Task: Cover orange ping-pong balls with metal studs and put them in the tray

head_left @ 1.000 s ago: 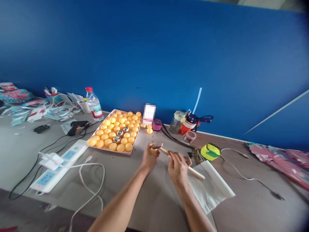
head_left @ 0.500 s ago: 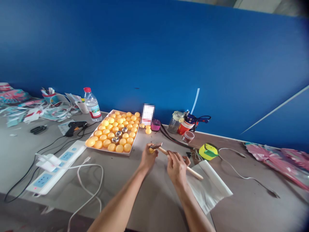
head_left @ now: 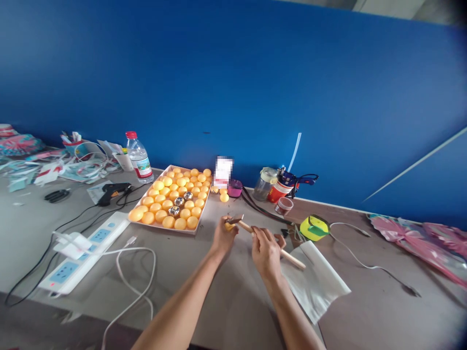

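Note:
My right hand (head_left: 267,250) is wrapped round the pale wooden handle of a hammer (head_left: 293,260). Its dark metal head points left and lies over my left hand (head_left: 224,238). That hand is closed round a small orange ball (head_left: 228,226), mostly hidden by the fingers and the hammer head. Head and ball look close together; whether they touch I cannot tell. To the left of my hands is a shallow box (head_left: 198,228) full of orange balls, with three shiny silver balls (head_left: 174,211) among them. A white cloth or sheet (head_left: 314,282) lies under the handle's end.
A power strip (head_left: 83,255) with a white cable (head_left: 155,272) lies at left, near a glue gun (head_left: 111,192). Behind stand a water bottle (head_left: 140,163), a clear jar (head_left: 265,184) and a red can (head_left: 279,190). A yellow-green object (head_left: 314,228) sits at right. A blue partition (head_left: 233,87) closes the back.
Hardly anything differs. Both hands keep their hold on the ball and the hammer; the whole view has shifted very slightly.

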